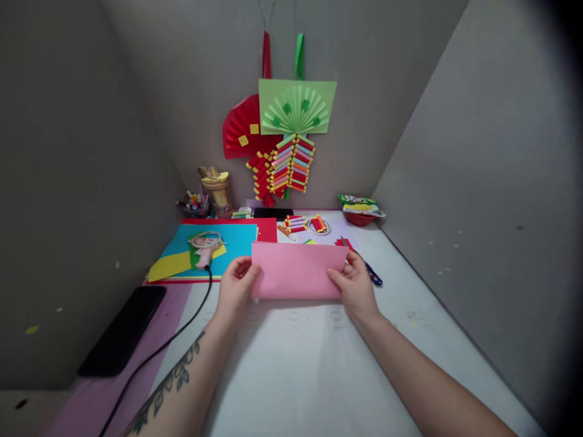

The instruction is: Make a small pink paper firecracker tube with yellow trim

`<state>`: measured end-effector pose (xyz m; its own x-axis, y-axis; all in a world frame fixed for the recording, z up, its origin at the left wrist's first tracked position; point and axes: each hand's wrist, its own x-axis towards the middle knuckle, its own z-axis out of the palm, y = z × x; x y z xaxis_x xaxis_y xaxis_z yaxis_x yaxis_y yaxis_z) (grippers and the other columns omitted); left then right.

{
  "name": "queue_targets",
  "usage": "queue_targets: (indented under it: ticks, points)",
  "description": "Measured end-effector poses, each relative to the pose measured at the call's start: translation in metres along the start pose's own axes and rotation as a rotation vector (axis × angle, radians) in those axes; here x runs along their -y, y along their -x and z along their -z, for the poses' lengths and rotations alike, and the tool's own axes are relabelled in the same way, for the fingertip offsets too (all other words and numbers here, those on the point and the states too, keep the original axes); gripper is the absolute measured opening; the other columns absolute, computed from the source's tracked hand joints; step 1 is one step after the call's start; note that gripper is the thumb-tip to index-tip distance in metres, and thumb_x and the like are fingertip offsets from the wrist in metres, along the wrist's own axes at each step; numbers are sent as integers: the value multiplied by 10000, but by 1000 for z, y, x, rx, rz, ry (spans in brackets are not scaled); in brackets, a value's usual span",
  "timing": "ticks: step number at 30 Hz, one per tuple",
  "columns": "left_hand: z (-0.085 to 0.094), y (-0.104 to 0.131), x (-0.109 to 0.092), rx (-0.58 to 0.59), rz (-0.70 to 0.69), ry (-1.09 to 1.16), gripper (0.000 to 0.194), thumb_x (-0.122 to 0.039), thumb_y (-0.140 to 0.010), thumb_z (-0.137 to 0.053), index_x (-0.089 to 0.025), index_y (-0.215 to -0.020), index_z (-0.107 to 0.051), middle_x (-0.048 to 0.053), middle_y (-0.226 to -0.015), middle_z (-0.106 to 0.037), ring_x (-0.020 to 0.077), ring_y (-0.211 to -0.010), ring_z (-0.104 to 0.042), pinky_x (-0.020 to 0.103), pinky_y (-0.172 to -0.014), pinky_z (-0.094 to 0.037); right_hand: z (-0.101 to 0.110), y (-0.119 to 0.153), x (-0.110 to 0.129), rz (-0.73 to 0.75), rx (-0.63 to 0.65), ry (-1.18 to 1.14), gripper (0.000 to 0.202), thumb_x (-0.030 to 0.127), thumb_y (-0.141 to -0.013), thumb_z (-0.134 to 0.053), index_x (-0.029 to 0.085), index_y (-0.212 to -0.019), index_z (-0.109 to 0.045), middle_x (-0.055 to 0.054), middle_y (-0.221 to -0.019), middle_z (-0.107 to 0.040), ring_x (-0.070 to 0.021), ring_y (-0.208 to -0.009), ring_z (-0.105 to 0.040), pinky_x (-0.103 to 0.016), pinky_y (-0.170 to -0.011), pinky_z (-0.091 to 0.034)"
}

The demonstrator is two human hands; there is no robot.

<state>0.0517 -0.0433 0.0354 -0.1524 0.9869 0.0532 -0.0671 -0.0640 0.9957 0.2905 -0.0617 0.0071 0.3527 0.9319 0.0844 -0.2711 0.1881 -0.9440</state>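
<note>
A pink sheet of paper (296, 271) is held up in front of me above the white table, its long side running left to right. My left hand (237, 280) is closed on its left edge, thumb on the near face and fingers behind. At the opposite edge my right hand (356, 282) pinches it the same way. Just beyond the right hand lie scissors (374, 274) with dark blue handles, partly covered by that hand. Small red paper pieces (342, 243) are near the blades.
Coloured sheets (237, 243) and a pink glue gun (207, 252) with a black cord lie left. A black phone (125, 331) rests nearer. Rolled paper tubes (295, 224) and a tape ring (319, 226) sit behind. Paper fan decorations (298, 109) hang on the back wall; a snack packet (359, 205) is back right.
</note>
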Motion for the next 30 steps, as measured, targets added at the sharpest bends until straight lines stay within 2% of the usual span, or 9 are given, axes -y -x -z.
queue_targets:
  ticks: [4, 6, 9, 12, 15, 21, 24, 30]
  points:
    - [1, 1, 2, -47, 11, -77, 332, -435, -654, -680, -147, -798, -597, 36, -769, -634, 152, -710, -565, 243, -646, -444, -1, 2, 0, -18, 9, -8, 622, 261, -608, -741, 224, -1143, -427, -62, -892, -687, -208, -743, -655, -332, -659, -519]
    - [3, 1, 4, -90, -6, -111, 314, -439, -663, -674, -151, -768, -604, 32, -760, -639, 155, -713, -562, 246, -652, -439, -2, 3, 1, -39, 14, -15, 531, 300, -633, -730, 223, -1088, -468, -45, -851, -686, -195, -709, -647, -317, -638, -513]
    - [4, 0, 8, -125, -28, -110, 279, -426, -675, -667, -165, -737, -591, 19, -771, -637, 149, -718, -558, 248, -670, -435, -1, 5, 0, -68, -14, -1, 288, 367, -681, -697, 206, -872, -554, -6, -730, -664, -156, -622, -606, -272, -582, -483]
    - [4, -1, 12, -132, -25, -65, 266, -400, -663, -682, -172, -699, -549, 5, -751, -612, 133, -695, -543, 238, -662, -432, 0, 5, -1, -83, -41, -15, 231, 373, -677, -705, 199, -727, -562, 20, -668, -641, -128, -573, -558, -238, -544, -445]
    - [3, -2, 12, -134, -12, -7, 279, -370, -640, -700, -179, -739, -521, -9, -737, -579, 116, -677, -533, 220, -648, -427, 1, 4, -2, -96, -46, -32, 234, 357, -654, -727, 198, -723, -571, 24, -669, -636, -120, -569, -542, -229, -543, -434]
    - [2, 0, 0, -77, 23, 55, 447, -368, -663, -680, -191, -1050, -545, 38, -885, -636, 150, -793, -593, 240, -703, -450, 0, 6, 1, -80, -42, 44, 243, 366, -653, -727, 188, -725, -579, 12, -673, -616, -116, -565, -521, -216, -516, -418]
    - [4, 0, -6, -64, 25, 38, 358, -394, -674, -666, -172, -952, -624, 57, -938, -659, 176, -818, -599, 259, -705, -452, 1, 8, 1, -78, -29, 82, 244, 376, -658, -722, 186, -731, -587, 11, -665, -609, -113, -554, -509, -211, -501, -406]
    - [9, 1, -10, -103, 15, 14, 228, -371, -699, -642, -164, -788, -614, 10, -783, -633, 129, -683, -548, 216, -620, -419, 2, 9, -3, -44, -11, 157, 263, 404, -667, -710, 180, -707, -578, 15, -622, -574, -107, -531, -471, -199, -465, -361]
